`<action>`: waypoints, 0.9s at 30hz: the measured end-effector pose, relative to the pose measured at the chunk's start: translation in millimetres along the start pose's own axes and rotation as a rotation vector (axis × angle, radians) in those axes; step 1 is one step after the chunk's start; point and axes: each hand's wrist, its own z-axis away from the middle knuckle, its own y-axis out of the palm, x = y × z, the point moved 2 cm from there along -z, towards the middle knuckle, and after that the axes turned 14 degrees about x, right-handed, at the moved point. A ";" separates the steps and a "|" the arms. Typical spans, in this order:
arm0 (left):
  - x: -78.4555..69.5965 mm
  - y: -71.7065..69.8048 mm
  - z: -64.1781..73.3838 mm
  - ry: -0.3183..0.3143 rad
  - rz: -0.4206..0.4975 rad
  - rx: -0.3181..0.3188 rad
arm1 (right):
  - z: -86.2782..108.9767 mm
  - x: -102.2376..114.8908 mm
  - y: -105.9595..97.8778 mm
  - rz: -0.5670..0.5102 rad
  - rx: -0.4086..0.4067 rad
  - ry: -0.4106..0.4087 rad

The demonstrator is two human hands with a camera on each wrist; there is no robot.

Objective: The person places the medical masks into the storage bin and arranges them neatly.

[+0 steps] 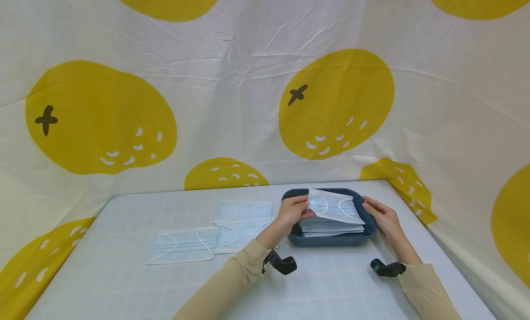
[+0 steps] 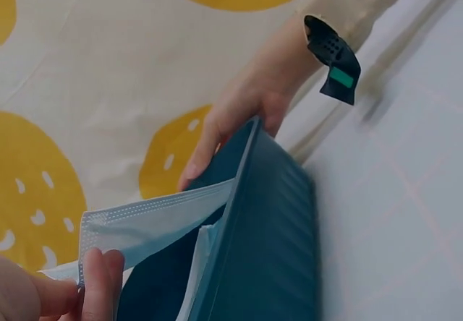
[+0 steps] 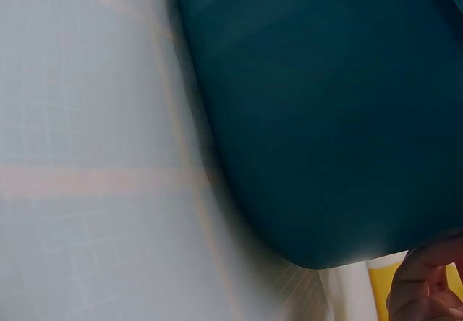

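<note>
My left hand (image 1: pixel 292 213) pinches a pale blue face mask (image 1: pixel 336 205) by its left edge. The mask is tilted over a dark blue plastic basket (image 1: pixel 331 241), with its white ear loops facing up. In the left wrist view, the mask's far end overlaps the basket's rim. A stack of face masks (image 1: pixel 331 228) lies inside the basket, partly hidden under the held one. My right hand (image 1: pixel 384 219) grips the basket's right rim; in the right wrist view its bent fingers (image 3: pixel 427 281) show beside the basket's end wall.
On the table (image 1: pixel 124 288), left of the basket, three face masks lie flat: one nearer left (image 1: pixel 182 246), one behind (image 1: pixel 243 211), and one (image 1: pixel 240 235) partly hidden by my left arm. A patterned cloth (image 1: pixel 232 104) hangs behind the table.
</note>
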 end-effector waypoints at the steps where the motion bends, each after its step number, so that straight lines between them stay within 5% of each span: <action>1: 0.4 0.7 -0.2 -0.001 -0.003 0.000 | -0.1 -0.2 -0.2 0.001 0.000 0.000; 14: 0.9 -1.6 -0.2 0.040 -0.097 -0.098 | -0.9 -0.1 -0.4 -0.012 0.004 -0.005; 27: -2.5 -5.9 0.0 0.028 -0.294 -0.150 | -0.2 0.1 0.2 -0.022 0.006 -0.002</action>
